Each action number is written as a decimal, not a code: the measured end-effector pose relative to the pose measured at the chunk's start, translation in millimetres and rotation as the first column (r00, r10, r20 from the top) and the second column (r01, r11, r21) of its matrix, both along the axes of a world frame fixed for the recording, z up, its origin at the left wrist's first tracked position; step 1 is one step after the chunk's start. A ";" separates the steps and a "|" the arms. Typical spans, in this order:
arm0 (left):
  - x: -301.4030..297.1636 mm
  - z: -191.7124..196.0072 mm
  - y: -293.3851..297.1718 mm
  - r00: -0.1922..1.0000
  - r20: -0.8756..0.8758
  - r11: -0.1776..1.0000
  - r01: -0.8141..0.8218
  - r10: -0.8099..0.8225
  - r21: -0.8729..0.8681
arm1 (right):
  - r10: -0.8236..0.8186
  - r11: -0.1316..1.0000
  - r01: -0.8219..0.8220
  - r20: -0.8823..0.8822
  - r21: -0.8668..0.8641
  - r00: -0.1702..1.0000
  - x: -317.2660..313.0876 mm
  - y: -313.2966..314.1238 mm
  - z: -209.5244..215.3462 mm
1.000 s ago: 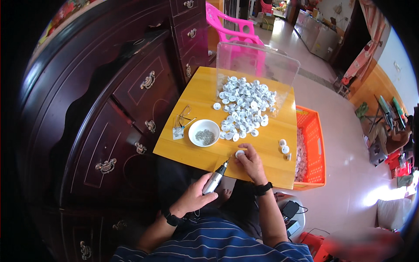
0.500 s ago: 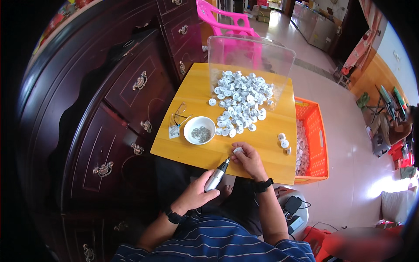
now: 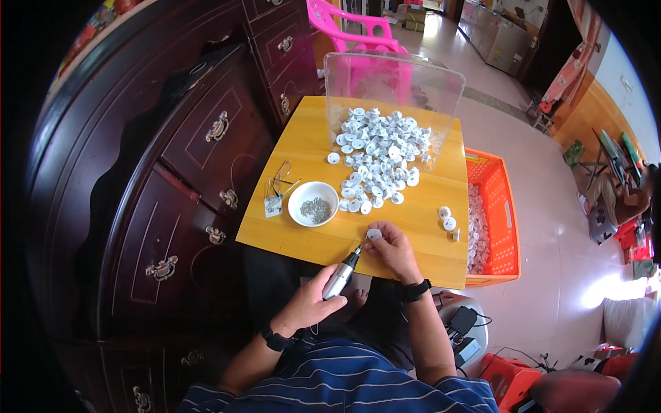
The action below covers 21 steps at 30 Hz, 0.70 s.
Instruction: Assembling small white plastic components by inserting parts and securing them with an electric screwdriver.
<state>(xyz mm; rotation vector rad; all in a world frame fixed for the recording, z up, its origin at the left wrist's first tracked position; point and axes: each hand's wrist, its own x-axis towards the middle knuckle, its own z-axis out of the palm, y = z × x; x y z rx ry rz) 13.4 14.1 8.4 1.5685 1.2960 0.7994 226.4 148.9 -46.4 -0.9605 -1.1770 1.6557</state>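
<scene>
Two hands are working at the near edge of the yellow table [image 3: 310, 148]. The left hand [image 3: 310, 303] is wrapping closed around a silver electric screwdriver [image 3: 341, 275], fingers curled round the barrel, and is holding it tilted so the tip is pointing up and right toward the table edge. The right hand [image 3: 394, 249] is resting on the tabletop with fingers bent, pinching a small white round part [image 3: 374, 234] between the fingertips; the screwdriver tip is sitting just beside that part, contact too small to tell. Both forearms are coming in from the lower edge, each wearing a dark wristband, elbows bent over a striped shirt.

Further back on the table a pile of white round parts [image 3: 382, 148] is lying in front of a clear plastic box [image 3: 392, 82]. A white bowl [image 3: 313, 203] holding small grey bits is sitting left of the pile, near the hands. A few loose white parts [image 3: 447, 219] are lying near the right edge. An orange crate [image 3: 492, 213] is standing just beside the table on the right.
</scene>
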 end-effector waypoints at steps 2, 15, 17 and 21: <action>1.1 3.3 0.6 1.000 -0.008 1.000 0.002 -0.003 -0.012 | 0.002 1.000 -0.002 -0.002 0.009 1.000 0.4 -0.3 -1.5; 2.7 3.9 3.6 1.000 -0.024 0.998 0.016 -0.017 -0.066 | -0.039 0.994 0.029 0.104 0.101 0.994 -1.9 -2.4 -5.8; 1.8 1.4 3.3 1.000 -0.022 0.998 0.014 -0.016 -0.065 | -0.034 0.994 0.022 0.108 0.108 0.994 -2.5 -2.8 -4.8; 2.8 1.4 4.3 1.000 -0.011 0.997 0.018 -0.019 -0.079 | -0.004 0.994 -0.010 0.131 0.107 0.991 -0.5 -2.5 -6.4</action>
